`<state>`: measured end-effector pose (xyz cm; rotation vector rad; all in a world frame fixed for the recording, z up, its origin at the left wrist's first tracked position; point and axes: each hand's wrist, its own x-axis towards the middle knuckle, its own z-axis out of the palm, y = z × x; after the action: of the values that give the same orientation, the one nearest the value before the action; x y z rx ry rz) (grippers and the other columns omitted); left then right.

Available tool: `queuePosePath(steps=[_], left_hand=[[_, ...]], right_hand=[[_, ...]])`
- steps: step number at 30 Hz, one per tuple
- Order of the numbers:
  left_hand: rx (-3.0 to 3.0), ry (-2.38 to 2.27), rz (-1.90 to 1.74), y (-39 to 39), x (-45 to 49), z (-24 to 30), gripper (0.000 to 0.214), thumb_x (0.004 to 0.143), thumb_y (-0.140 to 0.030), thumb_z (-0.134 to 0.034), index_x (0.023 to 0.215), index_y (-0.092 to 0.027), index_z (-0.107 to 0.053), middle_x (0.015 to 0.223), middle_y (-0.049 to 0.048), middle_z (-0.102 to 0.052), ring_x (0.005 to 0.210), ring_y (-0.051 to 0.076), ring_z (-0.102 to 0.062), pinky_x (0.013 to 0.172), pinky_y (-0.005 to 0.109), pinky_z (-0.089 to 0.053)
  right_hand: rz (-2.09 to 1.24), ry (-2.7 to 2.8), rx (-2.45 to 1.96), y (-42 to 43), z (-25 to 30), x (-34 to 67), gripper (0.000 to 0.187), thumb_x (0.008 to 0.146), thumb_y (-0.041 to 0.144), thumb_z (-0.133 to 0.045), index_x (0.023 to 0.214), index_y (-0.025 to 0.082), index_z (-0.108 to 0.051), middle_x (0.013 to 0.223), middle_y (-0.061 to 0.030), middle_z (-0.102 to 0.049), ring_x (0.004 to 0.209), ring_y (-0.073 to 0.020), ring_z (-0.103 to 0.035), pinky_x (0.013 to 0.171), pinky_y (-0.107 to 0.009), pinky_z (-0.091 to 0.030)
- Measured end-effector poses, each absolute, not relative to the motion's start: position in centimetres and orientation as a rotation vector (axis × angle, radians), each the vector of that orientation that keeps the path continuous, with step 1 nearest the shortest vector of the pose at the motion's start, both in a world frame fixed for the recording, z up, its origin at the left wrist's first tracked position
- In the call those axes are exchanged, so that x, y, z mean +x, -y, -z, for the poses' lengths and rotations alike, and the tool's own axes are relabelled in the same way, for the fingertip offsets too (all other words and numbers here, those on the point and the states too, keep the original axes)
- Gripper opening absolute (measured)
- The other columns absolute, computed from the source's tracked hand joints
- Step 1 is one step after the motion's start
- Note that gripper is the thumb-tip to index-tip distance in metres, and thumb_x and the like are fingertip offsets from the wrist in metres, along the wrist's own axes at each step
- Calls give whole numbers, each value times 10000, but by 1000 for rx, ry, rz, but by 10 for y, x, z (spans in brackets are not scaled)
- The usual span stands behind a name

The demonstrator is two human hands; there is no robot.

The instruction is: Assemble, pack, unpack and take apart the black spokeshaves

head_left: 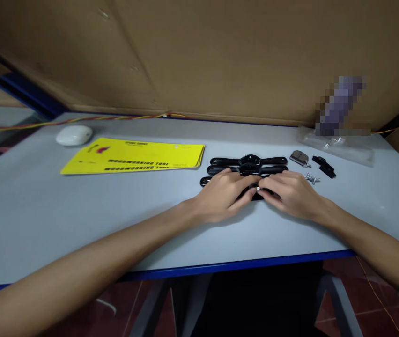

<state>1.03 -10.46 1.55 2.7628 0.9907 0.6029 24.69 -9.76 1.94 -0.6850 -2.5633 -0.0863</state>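
Note:
My left hand [225,192] is closed around the left part of the nearest black spokeshave [205,181], its thumb reaching to the middle. My right hand [292,193] is bent over the other side, with thumb and finger pinched at a small shiny piece [258,189]. The fingertips of both hands meet there and cover most of the tool's centre. Just beyond my fingers lie two more black spokeshaves, a far one [249,160] and a middle one [220,170].
Right of the tools lie metal blades [299,158], several wing-headed screws [313,179] and black cap pieces [324,167]. Behind them is a clear plastic bag [347,150]. Yellow printed cards [143,157] and a white computer mouse [74,135] are at left. A cable [115,119] runs along the cardboard wall.

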Motion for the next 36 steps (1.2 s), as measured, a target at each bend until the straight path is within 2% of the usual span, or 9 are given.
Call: queuePosePath(steps=[5,12,20,29,36], left_hand=[[2775,-980,-630,105,10,-14,421,1044,-291,-366,1262,-141,-692,794,68,-723,728,229,-680,724,381,-501],[2782,-992,-636,104,10,-13,420,1039,-292,-375,1268,-139,-693,812,71,-734,742,223,-689,737,386,-527],[2784,-1017,-649,106,11,-13,406,1008,-267,-429,1274,-135,-706,827,85,-750,748,239,-710,738,402,-544],[2782,-1024,-640,106,12,-15,402,1003,-278,-440,1271,-137,-704,832,79,-751,769,233,-717,768,404,-557],[2771,-1022,-637,105,11,-13,409,1016,-294,-430,1275,-136,-705,840,85,-754,765,244,-713,732,408,-538]], right_hand=[[64,2568,-682,96,-20,248,259,1079,233,-488,925,176,-688,766,-32,-728,668,-157,-608,669,-321,-401],[-38,2541,-652,96,-25,251,175,1006,187,-564,914,173,-712,760,-14,-715,660,-145,-589,665,-310,-427],[48,2553,-622,95,-25,251,264,1022,168,-536,840,182,-727,741,-21,-715,647,-145,-591,646,-308,-425],[45,2542,-628,96,-23,252,257,1014,154,-540,835,183,-722,740,-28,-715,647,-153,-586,647,-322,-419],[74,2578,-645,97,-21,250,275,1003,179,-518,782,193,-682,708,-24,-687,626,-151,-554,643,-321,-414]])
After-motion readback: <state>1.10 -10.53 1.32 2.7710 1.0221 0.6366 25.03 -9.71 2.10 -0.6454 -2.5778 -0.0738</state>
